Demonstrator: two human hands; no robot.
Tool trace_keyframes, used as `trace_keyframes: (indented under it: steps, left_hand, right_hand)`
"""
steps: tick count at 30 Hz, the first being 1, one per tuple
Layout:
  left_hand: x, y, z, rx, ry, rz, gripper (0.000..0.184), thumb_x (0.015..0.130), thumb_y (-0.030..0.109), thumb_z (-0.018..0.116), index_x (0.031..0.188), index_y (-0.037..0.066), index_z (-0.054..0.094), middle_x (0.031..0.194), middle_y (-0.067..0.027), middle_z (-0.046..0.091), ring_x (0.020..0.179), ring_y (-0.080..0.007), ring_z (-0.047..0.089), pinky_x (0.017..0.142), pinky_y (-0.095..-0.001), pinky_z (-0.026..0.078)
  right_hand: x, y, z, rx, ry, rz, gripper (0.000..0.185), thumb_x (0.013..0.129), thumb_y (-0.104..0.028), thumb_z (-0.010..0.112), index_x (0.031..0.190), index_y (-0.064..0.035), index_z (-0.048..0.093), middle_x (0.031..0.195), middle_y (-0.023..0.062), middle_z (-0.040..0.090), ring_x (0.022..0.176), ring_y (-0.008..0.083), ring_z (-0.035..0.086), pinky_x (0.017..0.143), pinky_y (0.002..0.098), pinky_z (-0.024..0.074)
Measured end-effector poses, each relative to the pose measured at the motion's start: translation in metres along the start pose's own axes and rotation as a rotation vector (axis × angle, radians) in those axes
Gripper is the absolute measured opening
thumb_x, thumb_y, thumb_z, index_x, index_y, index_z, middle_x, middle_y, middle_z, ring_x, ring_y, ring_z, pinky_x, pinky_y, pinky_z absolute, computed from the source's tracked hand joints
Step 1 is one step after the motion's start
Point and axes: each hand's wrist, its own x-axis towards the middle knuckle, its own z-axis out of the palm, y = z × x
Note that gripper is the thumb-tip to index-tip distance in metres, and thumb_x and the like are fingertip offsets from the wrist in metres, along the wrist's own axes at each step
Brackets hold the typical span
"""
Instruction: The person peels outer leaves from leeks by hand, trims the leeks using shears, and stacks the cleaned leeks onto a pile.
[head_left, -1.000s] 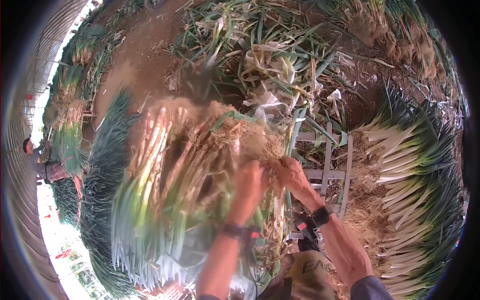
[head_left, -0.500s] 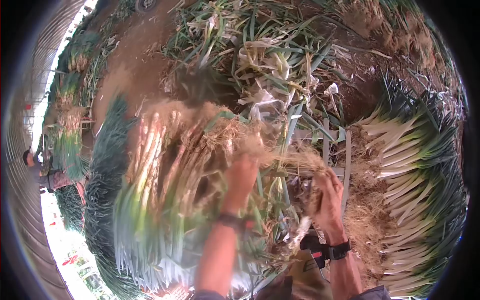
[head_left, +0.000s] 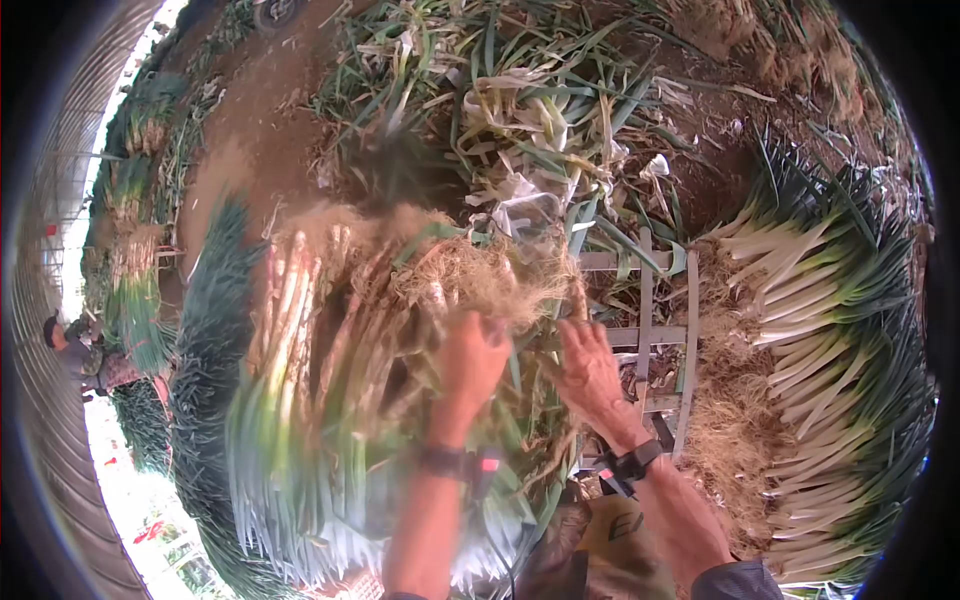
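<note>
My left hand (head_left: 472,360) is closed among the unpeeled green onions (head_left: 295,300), its fingertips at the tan, hairy roots (head_left: 500,285). Whatever it grips is hidden by the fingers and blur. To its right, my right hand (head_left: 592,375) has its fingers closed round a brownish green onion stalk (head_left: 576,295), which points up and away from me. The heap under my hands has dirty white stems with roots at the far end and green leaves toward me.
Cleaned green onions (head_left: 810,310) lie stacked at the right, roots inward. Metal bars (head_left: 690,350) of a frame stand between. Stripped leaves (head_left: 540,120) cover the ground ahead. More bundles (head_left: 140,270) and a person (head_left: 75,350) are at far left.
My right hand has moved left, toward my left hand, and now closes round a stalk near the roots. My left hand has come slightly back toward me.
</note>
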Motion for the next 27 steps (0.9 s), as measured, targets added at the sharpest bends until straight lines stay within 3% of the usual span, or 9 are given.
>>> trace_keyframes:
  steps: [3,4,7,10,15,20,23,24,27]
  left_hand:
    - [0.000,-0.009,0.001,-0.003,-0.025,0.067,0.030,0.088,0.024,0.070,0.097,-0.002,0.058,0.088,-0.0225,0.066,0.080,-0.0366,0.065,0.074,-0.0485,0.050]
    - [0.001,-0.011,-0.001,-0.014,-0.046,0.085,0.030,0.088,0.023,0.069,0.097,-0.003,0.058,0.089,-0.0233,0.066,0.080,-0.0379,0.065,0.074,-0.0487,0.050]
    - [0.002,-0.013,-0.012,-0.150,-0.115,0.113,0.029,0.088,0.022,0.067,0.097,-0.003,0.057,0.090,-0.0246,0.066,0.080,-0.0383,0.065,0.073,-0.0486,0.050]
    - [0.003,-0.017,-0.021,-0.059,-0.183,0.111,0.030,0.089,0.023,0.067,0.098,-0.004,0.056,0.086,-0.0220,0.064,0.078,-0.0347,0.064,0.071,-0.0474,0.051]
    - [-0.009,-0.015,-0.028,-0.096,-0.196,0.259,0.023,0.091,0.018,0.064,0.099,-0.002,0.059,0.082,-0.0177,0.061,0.076,-0.0308,0.063,0.071,-0.0442,0.052]
    - [-0.038,-0.005,-0.020,-0.259,-0.080,0.542,0.012,0.092,0.012,0.063,0.096,0.001,0.061,0.083,-0.0135,0.061,0.076,-0.0257,0.063,0.070,-0.0385,0.053]
    - [-0.036,-0.018,-0.024,-0.352,-0.188,0.356,0.014,0.090,0.014,0.065,0.093,0.001,0.062,0.087,-0.0147,0.063,0.082,-0.0285,0.065,0.075,-0.0420,0.054]
    - [-0.034,-0.021,-0.024,-0.291,-0.156,0.159,0.017,0.088,0.016,0.067,0.091,0.000,0.064,0.093,-0.0168,0.065,0.084,-0.0330,0.065,0.080,-0.0467,0.054]
    - [-0.013,-0.032,-0.028,-0.145,-0.082,0.172,0.023,0.087,0.018,0.069,0.101,0.000,0.065,0.099,-0.0193,0.066,0.084,-0.0373,0.065,0.080,-0.0485,0.054]
  right_hand:
    - [0.013,-0.016,0.008,0.742,-0.303,0.297,0.062,0.090,-0.026,0.074,0.138,0.0049,0.049,0.130,0.0266,0.060,0.117,0.0400,0.062,0.102,0.0467,0.0509]
    - [0.016,-0.012,0.025,0.779,-0.299,0.304,0.056,0.093,-0.020,0.072,0.138,0.0036,0.050,0.130,0.0251,0.062,0.115,0.0367,0.064,0.093,0.0420,0.0565]
    - [0.020,-0.012,0.056,1.054,-0.305,0.261,0.047,0.096,-0.015,0.067,0.138,0.0021,0.052,0.128,0.0233,0.064,0.117,0.0332,0.064,0.090,0.0403,0.0574]
    - [0.029,-0.019,0.046,1.033,-0.430,0.367,0.038,0.099,-0.012,0.064,0.134,0.0001,0.057,0.124,0.0212,0.067,0.110,0.0298,0.067,0.084,0.0367,0.0594]
    - [0.037,-0.026,0.037,1.065,-0.383,0.548,0.030,0.098,-0.010,0.064,0.126,-0.0003,0.062,0.116,0.0159,0.069,0.099,0.0197,0.068,0.079,0.0284,0.0597]
    - [0.022,-0.013,0.060,1.307,-0.113,0.398,0.045,0.093,-0.008,0.069,0.135,0.0003,0.055,0.118,0.0138,0.069,0.098,0.0177,0.067,0.080,0.0289,0.0595]
    - [0.013,0.000,0.062,1.456,-0.124,0.423,0.052,0.091,-0.014,0.070,0.137,0.0006,0.052,0.119,0.0138,0.068,0.101,0.0195,0.067,0.084,0.0323,0.0582]
    - [0.014,0.004,0.059,1.531,-0.157,0.413,0.051,0.091,-0.016,0.070,0.135,0.0006,0.053,0.118,0.0136,0.068,0.102,0.0203,0.067,0.084,0.0335,0.0573]
    - [0.003,0.002,0.050,1.413,-0.167,0.534,0.039,0.090,-0.014,0.073,0.125,-0.0019,0.061,0.106,0.0074,0.072,0.091,0.0166,0.070,0.080,0.0340,0.0575]
